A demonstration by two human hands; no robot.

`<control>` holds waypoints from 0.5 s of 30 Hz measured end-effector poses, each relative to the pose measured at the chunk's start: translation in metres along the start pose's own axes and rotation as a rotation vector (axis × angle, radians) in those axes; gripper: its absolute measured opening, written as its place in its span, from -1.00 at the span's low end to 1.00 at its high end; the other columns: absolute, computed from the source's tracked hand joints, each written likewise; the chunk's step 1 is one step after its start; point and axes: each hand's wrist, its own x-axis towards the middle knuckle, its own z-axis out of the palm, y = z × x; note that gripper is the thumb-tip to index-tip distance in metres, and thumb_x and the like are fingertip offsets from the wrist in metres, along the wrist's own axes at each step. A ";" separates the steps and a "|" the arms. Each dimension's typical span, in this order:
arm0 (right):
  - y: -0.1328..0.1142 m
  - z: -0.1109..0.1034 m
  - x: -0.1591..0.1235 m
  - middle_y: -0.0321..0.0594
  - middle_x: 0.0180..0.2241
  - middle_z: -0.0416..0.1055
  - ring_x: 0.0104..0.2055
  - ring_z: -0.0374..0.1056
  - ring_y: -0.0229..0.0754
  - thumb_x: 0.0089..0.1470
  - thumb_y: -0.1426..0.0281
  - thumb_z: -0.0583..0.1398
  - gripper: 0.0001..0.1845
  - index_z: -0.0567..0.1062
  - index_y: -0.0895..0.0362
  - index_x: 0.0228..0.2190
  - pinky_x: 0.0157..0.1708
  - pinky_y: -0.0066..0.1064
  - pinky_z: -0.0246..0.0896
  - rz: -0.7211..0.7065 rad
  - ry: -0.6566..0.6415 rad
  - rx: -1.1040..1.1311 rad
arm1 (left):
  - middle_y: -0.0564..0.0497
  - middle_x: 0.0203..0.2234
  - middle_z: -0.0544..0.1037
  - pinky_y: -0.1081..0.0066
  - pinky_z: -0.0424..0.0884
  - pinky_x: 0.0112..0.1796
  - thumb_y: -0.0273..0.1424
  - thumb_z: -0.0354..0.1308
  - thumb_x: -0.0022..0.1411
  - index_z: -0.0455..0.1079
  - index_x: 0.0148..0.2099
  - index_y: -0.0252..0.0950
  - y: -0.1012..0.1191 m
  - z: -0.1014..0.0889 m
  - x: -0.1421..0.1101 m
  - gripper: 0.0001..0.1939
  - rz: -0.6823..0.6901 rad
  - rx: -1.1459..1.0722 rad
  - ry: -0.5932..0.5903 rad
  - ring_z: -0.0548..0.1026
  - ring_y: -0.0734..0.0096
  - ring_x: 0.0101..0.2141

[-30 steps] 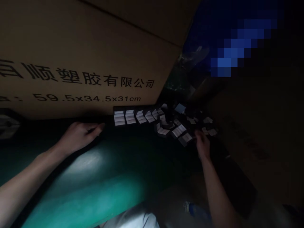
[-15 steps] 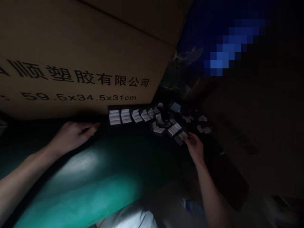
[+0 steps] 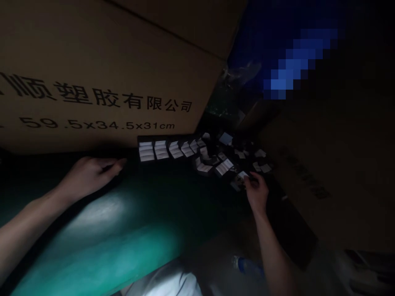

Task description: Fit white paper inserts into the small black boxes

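My left hand (image 3: 88,176) rests over the green table, left of a row of small dark pieces with pale, stepped faces (image 3: 162,151). Its fingers are curled, with thumb and forefinger close together; anything between them is lost in the dark. On the right, my right hand (image 3: 257,189) pinches a small dark piece with a pale face (image 3: 243,175) at the near end of a loose cluster. Another pale-faced piece (image 3: 224,166) lies just left of it. Dim light hides the pieces' exact kind.
A large printed cardboard box (image 3: 108,61) stands behind the row. Another carton (image 3: 333,172) is at the right. Loose pale-faced bits (image 3: 262,167) lie beyond my right hand. A green tabletop (image 3: 123,246) spans the front; a bottle with a blue label (image 3: 247,265) is below its edge.
My right hand has shifted slightly right and down, and the pale-faced piece at its fingertips has turned. My left hand stays in about the same pose. The whole view has drifted slightly left.
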 end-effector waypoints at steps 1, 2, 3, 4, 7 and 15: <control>0.001 -0.001 0.004 -0.13 -0.28 0.58 -0.39 0.48 -0.13 -0.04 -0.02 0.36 -0.37 0.58 0.12 -0.04 -0.43 -0.33 0.41 0.051 -0.007 0.036 | -0.08 -0.25 0.77 0.28 0.55 -0.30 -0.01 -0.04 0.27 0.71 -0.05 -0.27 0.000 0.000 0.000 -0.39 -0.003 0.003 -0.005 0.71 0.05 -0.31; 0.003 -0.002 0.007 -0.13 -0.28 0.59 -0.41 0.48 -0.13 -0.06 -0.03 0.38 -0.36 0.59 0.14 -0.05 -0.46 -0.34 0.41 0.096 -0.013 0.071 | -0.10 -0.25 0.77 0.27 0.56 -0.28 0.00 -0.05 0.27 0.71 -0.04 -0.29 0.000 0.000 0.001 -0.37 -0.008 0.006 -0.014 0.71 0.04 -0.30; 0.004 -0.002 0.011 -0.13 -0.28 0.59 -0.42 0.48 -0.13 -0.08 -0.03 0.38 -0.35 0.59 0.15 -0.07 -0.48 -0.34 0.41 0.132 -0.016 0.102 | -0.12 -0.25 0.77 0.26 0.55 -0.27 0.00 -0.06 0.26 0.71 -0.03 -0.32 0.001 -0.001 0.002 -0.35 -0.015 0.010 -0.023 0.71 0.04 -0.31; 0.005 -0.003 0.014 -0.13 -0.27 0.60 -0.42 0.49 -0.13 -0.09 -0.03 0.38 -0.36 0.60 0.16 -0.10 -0.50 -0.34 0.42 0.157 -0.020 0.127 | -0.14 -0.25 0.77 0.25 0.55 -0.27 0.00 -0.07 0.26 0.71 -0.02 -0.34 0.001 -0.001 0.002 -0.33 -0.022 0.012 -0.028 0.71 0.03 -0.31; 0.012 -0.002 0.018 -0.12 -0.26 0.60 -0.39 0.52 -0.12 -0.09 -0.04 0.37 -0.39 0.61 0.17 -0.16 -0.45 -0.30 0.49 0.175 -0.024 0.163 | -0.14 -0.26 0.77 0.26 0.55 -0.27 0.01 -0.07 0.25 0.71 -0.03 -0.35 0.002 -0.002 0.003 -0.32 -0.022 0.009 -0.040 0.71 0.04 -0.30; 0.033 -0.011 0.029 -0.14 -0.21 0.57 -0.35 0.55 -0.13 0.03 -0.10 0.27 -0.37 0.56 0.15 -0.09 -0.31 -0.23 0.52 0.106 0.038 0.125 | -0.08 -0.28 0.77 0.26 0.55 -0.29 0.01 -0.04 0.27 0.71 -0.06 -0.28 -0.004 0.001 0.001 -0.37 -0.029 -0.004 -0.030 0.70 0.05 -0.30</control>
